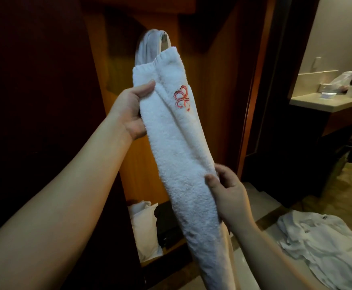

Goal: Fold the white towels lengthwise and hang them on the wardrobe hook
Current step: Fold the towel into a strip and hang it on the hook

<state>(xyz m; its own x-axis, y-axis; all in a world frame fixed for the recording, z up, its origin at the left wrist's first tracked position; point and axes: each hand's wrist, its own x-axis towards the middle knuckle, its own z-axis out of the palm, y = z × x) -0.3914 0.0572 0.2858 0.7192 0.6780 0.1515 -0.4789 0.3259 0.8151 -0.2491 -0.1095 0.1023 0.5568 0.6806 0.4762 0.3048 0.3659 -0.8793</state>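
Observation:
A white terry towel point(179, 147) with a red embroidered emblem is folded into a long narrow strip and held up in front of the open wardrobe. My left hand point(132, 110) grips its upper left edge, thumb on the front. Lower down on the right edge, my right hand point(226, 191) pinches the fold. Behind the towel's top end, another white towel point(147, 49) hangs over the metal wardrobe hook point(164, 41). The towel's lower end drops out of the frame.
Inside the wooden wardrobe point(212, 101), white pillows point(144, 229) lie on the bottom shelf. A heap of white cloth point(321, 245) lies on a surface at the lower right. A counter point(325, 101) with small items stands at the far right.

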